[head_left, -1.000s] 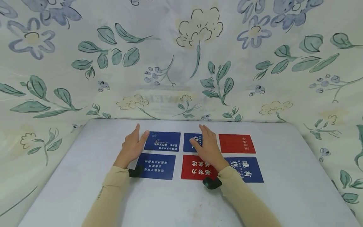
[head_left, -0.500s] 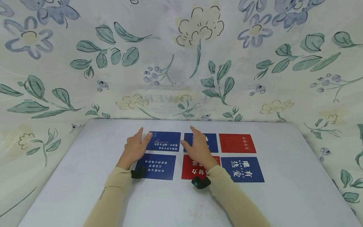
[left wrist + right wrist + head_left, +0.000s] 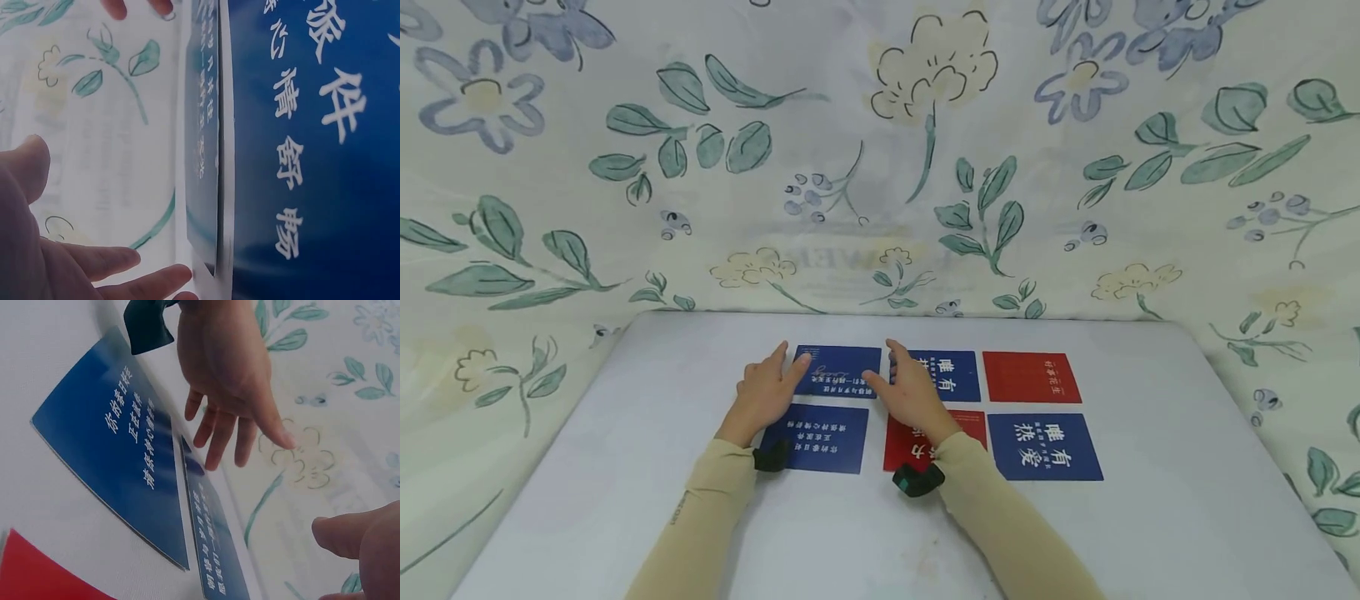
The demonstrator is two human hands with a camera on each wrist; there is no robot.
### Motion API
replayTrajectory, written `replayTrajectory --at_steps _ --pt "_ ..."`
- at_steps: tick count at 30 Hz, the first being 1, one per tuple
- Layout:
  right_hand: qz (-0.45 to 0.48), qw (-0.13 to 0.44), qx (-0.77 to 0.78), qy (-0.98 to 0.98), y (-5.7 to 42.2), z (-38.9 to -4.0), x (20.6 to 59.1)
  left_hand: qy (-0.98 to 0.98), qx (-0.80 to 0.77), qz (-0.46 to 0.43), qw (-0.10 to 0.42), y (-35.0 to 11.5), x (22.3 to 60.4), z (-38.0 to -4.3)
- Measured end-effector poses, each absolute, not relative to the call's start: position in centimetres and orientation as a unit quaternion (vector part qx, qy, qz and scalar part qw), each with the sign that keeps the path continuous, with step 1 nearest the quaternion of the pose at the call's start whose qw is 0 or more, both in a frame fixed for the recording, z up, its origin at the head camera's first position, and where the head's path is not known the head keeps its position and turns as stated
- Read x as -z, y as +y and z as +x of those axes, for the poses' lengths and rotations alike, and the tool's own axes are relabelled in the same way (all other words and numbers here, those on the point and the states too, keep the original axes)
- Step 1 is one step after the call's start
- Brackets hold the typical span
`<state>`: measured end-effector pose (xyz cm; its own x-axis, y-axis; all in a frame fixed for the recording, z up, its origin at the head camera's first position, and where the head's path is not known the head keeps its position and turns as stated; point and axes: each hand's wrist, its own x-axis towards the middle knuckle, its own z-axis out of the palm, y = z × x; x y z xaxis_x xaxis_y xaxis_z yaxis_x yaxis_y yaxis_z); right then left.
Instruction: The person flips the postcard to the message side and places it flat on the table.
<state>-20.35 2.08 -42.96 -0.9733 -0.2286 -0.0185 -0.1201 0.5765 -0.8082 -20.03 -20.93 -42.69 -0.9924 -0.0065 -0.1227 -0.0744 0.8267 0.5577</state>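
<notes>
Two rows of blue and red cards lie on the white table. My left hand, fingers extended, is at the left edge of the back-left blue card. On that card's right side is my right hand, its thumb near the card's right edge and its wrist over the front-middle red card. The back-middle blue card is partly covered by the right hand. Below the left hand lies the front-left blue card. In the right wrist view, the left hand appears above the cards, gripping nothing.
The back-right red card and the front-right blue card lie to the right of my hands. White table surface surrounds the cards. A floral cloth hangs behind the table's far edge.
My right hand has moved left, from over the back-middle blue card toward the back-left one, uncovering the front-right card. My left hand has shifted slightly right. The cards appear unmoved.
</notes>
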Motion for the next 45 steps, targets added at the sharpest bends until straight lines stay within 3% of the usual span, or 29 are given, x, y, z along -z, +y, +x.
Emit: replayTrajectory --at_steps 18,40,45 --pt "-0.095 0.095 0.450 0.883 1.3 -20.4 43.8 0.960 -0.275 -0.009 0.048 -20.3 42.6 -20.1" --pt "-0.085 0.086 0.482 0.868 0.7 -19.6 44.2 0.953 -0.297 -0.015 0.064 -19.9 43.1 -20.0" --pt "-0.093 0.082 0.482 0.868 0.7 -19.7 44.4 0.949 -0.312 -0.004 0.048 -20.0 43.2 -19.9"
